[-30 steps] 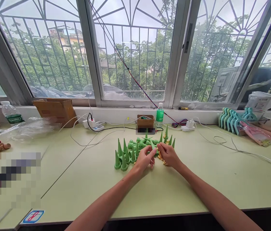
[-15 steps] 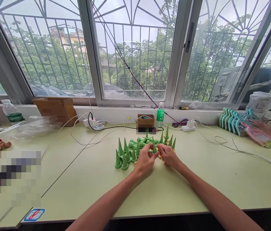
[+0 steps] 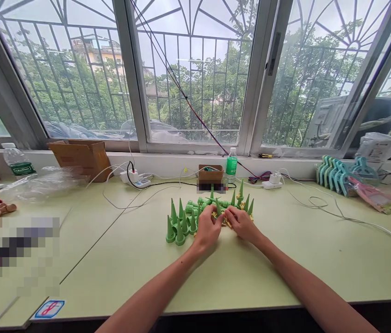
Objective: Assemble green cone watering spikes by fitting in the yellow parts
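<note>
The left hand (image 3: 210, 226) has its fingers pinched around a green cone (image 3: 219, 208), with the pointed end up. The right hand (image 3: 242, 223) is just beside it, fingers bunched close together; I can't tell if they hold a small piece. The cone is past the middle of the surface (image 3: 195, 282), nearer the far edge than the near edge. It looks like hard plastic, so it should be light and stiff and not break easily. The smooth, thin tip may slip, so the wide bottom looks like the best part to hold.

Small yellow bits (image 3: 229, 225) lie under and beside the hands. They look easy to drop. Toward the left edge, more green cones (image 3: 180, 235) stand up. Toward the far edge, green pieces (image 3: 191, 207) lie in a heap.
</note>
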`<state>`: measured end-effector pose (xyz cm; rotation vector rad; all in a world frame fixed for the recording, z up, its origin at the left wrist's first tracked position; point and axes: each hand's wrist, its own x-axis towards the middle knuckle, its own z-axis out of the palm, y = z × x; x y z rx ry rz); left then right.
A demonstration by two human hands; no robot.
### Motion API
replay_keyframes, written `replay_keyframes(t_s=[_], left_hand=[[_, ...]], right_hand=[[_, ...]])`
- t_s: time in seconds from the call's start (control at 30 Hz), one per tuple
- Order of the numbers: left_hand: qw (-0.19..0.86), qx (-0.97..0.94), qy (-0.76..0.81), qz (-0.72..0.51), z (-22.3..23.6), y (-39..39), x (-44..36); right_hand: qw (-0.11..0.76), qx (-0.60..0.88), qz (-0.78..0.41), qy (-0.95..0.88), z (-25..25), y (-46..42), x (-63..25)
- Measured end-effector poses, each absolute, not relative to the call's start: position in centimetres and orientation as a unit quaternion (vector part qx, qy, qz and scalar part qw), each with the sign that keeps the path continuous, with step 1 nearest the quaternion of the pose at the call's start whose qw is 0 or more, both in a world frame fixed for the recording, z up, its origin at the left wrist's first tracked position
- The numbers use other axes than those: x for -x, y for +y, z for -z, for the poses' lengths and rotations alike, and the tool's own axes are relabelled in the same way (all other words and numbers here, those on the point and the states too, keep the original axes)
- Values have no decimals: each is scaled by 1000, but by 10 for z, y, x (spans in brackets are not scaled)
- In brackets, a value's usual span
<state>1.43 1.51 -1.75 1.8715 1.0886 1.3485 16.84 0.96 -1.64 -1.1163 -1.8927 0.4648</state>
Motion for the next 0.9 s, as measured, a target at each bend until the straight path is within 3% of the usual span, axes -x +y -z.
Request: replay_keyframes(t_s=[0.9], left_hand=[[294, -696, 380, -534, 14, 12, -12]], right_hand=[[432, 455, -154, -764, 13, 7, -168]])
